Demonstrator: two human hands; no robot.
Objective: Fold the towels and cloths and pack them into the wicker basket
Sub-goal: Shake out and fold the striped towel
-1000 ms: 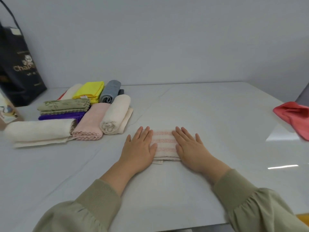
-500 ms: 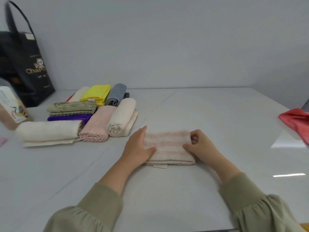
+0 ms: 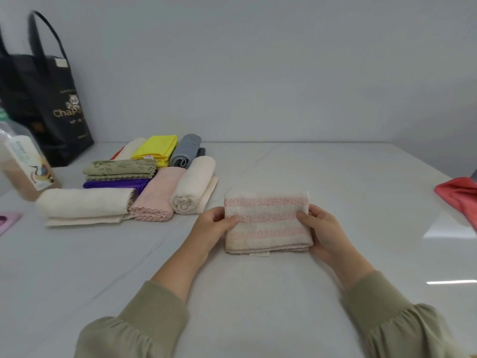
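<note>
Both short edges of striped towel (image 3: 265, 223) gripped, left hand (image 3: 211, 227) at 9 o'clock, right hand (image 3: 324, 228) at 3, open table (image 3: 335, 177) toward 12, folded pile (image 3: 154, 197) at 10.

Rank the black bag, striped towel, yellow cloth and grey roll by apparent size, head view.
Black bag
Striped towel
Yellow cloth
Grey roll
The towel sits nearest, so it looks bigger; yellow and grey are close.

- Plain pale grey wall (image 3: 258, 60) behind the table
- Glossy white table (image 3: 258, 306) filling the lower view
- Bright streaks of reflected light (image 3: 450, 281) on the table's right side
</note>
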